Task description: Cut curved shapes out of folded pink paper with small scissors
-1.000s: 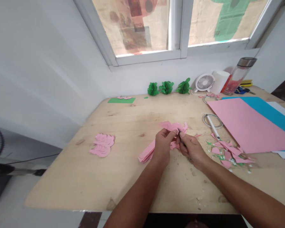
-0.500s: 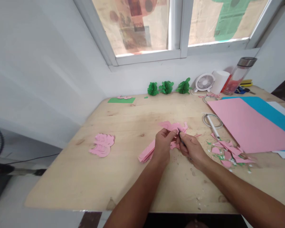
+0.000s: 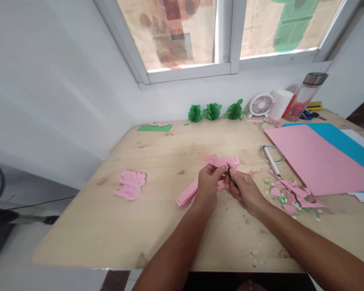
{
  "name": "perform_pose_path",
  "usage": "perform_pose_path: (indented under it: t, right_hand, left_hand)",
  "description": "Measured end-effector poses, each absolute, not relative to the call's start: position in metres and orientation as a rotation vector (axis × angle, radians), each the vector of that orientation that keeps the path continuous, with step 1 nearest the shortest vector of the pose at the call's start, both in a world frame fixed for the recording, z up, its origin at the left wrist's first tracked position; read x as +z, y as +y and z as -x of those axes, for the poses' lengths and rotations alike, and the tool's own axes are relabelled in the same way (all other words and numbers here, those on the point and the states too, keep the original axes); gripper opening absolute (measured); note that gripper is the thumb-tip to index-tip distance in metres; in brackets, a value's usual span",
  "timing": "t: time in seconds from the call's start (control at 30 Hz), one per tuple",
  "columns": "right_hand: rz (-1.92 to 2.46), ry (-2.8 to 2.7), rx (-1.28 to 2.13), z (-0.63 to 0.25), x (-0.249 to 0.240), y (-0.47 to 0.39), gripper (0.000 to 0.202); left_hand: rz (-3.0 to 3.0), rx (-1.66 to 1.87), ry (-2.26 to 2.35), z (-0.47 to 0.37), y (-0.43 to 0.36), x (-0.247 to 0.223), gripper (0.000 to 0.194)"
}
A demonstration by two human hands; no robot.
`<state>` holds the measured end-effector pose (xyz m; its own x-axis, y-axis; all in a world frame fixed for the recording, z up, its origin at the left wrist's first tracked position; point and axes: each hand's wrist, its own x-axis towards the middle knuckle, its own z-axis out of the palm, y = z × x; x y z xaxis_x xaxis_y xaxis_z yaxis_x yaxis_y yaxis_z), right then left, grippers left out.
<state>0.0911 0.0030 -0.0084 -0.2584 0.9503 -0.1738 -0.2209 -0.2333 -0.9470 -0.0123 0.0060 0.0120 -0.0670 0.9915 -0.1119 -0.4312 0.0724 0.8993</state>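
Over the middle of the table, my left hand (image 3: pixel 210 182) pinches a pink paper piece (image 3: pixel 223 161) with a curvy cut edge between thumb and fingers. My right hand (image 3: pixel 245 186) is closed around a slim dark pointed tool (image 3: pixel 233 180), its tip against the paper. Fingers cover most of the tool, so I cannot tell its exact kind. Folded pink paper strips (image 3: pixel 188 195) lie under and left of my left hand. Farther left rests a pile of scalloped pink cutouts (image 3: pixel 131 185).
Pink, green and white scraps (image 3: pixel 291 196) lie right of my right hand, beside a white pen (image 3: pixel 272 161) and large pink sheets (image 3: pixel 318 161). Several green paper ornaments (image 3: pixel 212 111), a small white fan (image 3: pixel 261 106) and a glass bottle (image 3: pixel 306 97) stand along the wall.
Hardly anything differs. Both hands keep their place and grip, with the dark tool's tip at the pink paper.
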Motion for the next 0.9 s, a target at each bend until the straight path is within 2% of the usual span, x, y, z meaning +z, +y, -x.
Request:
perform_pose_path:
  t: [0.9]
  right_hand:
    - [1.042, -1.085, 1.647, -0.0906, -0.0096, 0.0046, 0.039]
  left_hand:
    - [-0.755, 1.373, 1.003, 0.0113, 0.007, 0.0129, 0.021]
